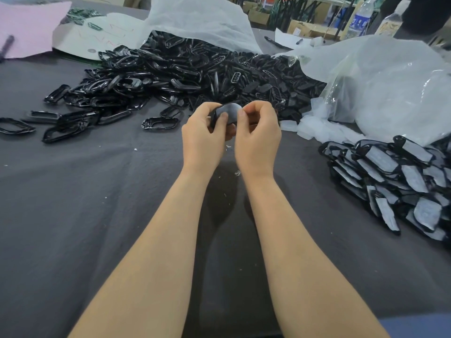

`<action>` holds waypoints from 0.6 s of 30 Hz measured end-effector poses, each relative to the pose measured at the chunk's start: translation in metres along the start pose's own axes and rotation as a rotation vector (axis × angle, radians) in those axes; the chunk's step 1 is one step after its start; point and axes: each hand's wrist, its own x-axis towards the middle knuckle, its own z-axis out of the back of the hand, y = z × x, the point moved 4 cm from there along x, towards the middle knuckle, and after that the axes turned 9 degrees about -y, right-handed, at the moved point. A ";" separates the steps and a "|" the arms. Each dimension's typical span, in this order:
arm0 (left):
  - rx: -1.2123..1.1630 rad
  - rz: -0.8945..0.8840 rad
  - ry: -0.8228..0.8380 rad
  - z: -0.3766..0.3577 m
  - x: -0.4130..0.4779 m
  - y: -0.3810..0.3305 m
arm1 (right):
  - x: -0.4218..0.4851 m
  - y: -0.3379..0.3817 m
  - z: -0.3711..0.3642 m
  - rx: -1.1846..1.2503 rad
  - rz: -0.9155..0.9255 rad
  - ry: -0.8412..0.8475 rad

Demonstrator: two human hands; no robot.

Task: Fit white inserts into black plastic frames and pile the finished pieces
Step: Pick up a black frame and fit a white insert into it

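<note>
Head view, hands: left hand (207,135) grips the black frame (212,117), thumb on the white insert (231,110); right hand (258,135) pinches the insert's right edge, above the surface (97,203).
Head view, stock: heap of empty frames (195,76) behind; loose inserts (317,129) to the right; finished pile (402,181) far right.
Risk, seating: uneven pressure could leave one edge proud or buckle the insert.
Risk, grip: the frame could slip and fall among the unfilled ones.

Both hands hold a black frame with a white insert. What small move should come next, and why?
Probably press the white insert flush into the black frame with the thumbs. The left hand and right hand both pinch the piece, its insert seems to bulge upward, and it is not yet on the finished pile.
</note>
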 end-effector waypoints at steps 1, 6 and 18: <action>0.015 -0.003 -0.009 0.001 0.001 0.000 | -0.002 0.002 -0.001 0.007 0.013 0.010; 0.029 0.003 -0.049 0.003 0.001 0.000 | -0.008 0.005 -0.005 0.048 0.001 0.043; -0.097 -0.018 -0.043 0.001 -0.001 0.001 | 0.003 -0.011 -0.003 0.160 -0.290 0.072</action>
